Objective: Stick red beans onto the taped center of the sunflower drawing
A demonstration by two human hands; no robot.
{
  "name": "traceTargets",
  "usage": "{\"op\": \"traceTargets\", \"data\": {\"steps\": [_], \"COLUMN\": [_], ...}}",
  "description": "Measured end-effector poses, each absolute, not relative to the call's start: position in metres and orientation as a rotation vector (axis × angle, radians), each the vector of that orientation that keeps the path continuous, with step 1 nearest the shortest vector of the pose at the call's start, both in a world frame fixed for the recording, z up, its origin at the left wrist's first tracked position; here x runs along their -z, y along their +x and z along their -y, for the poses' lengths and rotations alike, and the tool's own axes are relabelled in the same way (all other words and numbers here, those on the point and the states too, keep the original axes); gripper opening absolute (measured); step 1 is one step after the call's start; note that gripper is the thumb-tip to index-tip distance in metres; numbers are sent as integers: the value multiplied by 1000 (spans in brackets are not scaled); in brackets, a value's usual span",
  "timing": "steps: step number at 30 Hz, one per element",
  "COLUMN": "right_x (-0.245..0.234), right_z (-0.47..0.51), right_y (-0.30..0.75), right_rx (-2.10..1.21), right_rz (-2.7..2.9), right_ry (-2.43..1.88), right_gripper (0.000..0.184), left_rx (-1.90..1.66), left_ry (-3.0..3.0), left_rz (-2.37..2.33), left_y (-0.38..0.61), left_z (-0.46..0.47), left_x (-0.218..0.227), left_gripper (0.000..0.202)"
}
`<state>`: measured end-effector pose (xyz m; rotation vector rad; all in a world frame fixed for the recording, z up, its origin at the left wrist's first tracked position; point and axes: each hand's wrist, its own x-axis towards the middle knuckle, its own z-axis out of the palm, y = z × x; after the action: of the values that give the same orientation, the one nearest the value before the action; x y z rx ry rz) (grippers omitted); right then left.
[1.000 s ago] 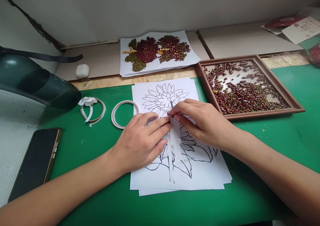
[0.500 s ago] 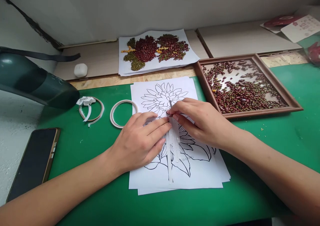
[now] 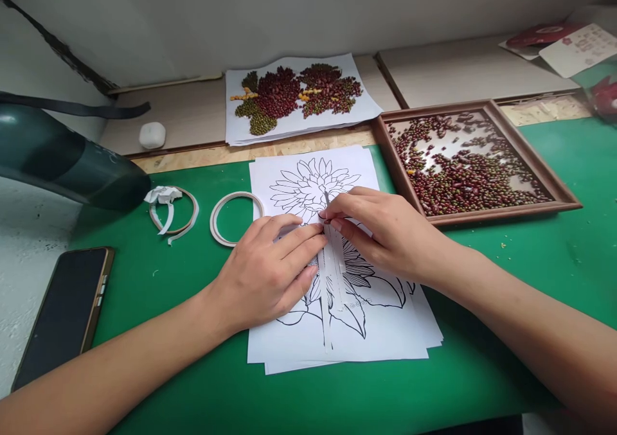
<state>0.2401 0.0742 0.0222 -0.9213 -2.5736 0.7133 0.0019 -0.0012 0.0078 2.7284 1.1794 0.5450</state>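
White paper is lying in a loose stack on the green bench (image 3: 216, 390), its top sheet (image 3: 284, 348) showing an inked flower drawing (image 3: 313, 184) with pale strips (image 3: 332, 255) running down over the stem. The left hand (image 3: 274, 265) is resting palm down across the left side of the drawing, fingers loosely extended and gripping nothing visible. The right hand (image 3: 390, 229) is pinching, thumb against forefinger, what seems to be a small dark piece (image 3: 327, 221) at the upper end of the strips; fingertips are hiding exactly what it is and whether it is touching them.

The pinch is likely the weak point: something so small could be slipping or landing crooked, since the fingers are blocking the view of it. If the strips are sticky, as they seem, a fingertip could be catching and lifting an edge. The sheets are sitting unevenly, so uneven pressure from the left hand could be skewing the drawing. A tape roll (image 3: 214, 220) is overlapping the sheet's left edge, where a knuckle could be nudging it. On the right, the frame (image 3: 501, 213) of loose beans (image 3: 472, 184) is standing near the right forearm; a bump could be scattering them.
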Motion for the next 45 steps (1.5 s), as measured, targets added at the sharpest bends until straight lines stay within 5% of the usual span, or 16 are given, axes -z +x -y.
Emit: {"op": "traceTargets", "data": {"steps": [14,23,45], "right_x": [-23,-23,-28], "right_z": [-73,-73,-62], "right_y": [240,240,233], "right_rx": [-709,-712,-651], "right_rz": [2580,2574,2715], "right_ry": [-924,-919,-689], "right_gripper": [18,19,16], "left_rx": [-568,-744,-871], "left_ry": [2744,2785,2829], "left_rz": [-1154,-928,-541], "left_y": [1,3,1], "left_z": [0,0,4], "left_x": [-7,-9,-9], "left_gripper": [34,10,10]}}
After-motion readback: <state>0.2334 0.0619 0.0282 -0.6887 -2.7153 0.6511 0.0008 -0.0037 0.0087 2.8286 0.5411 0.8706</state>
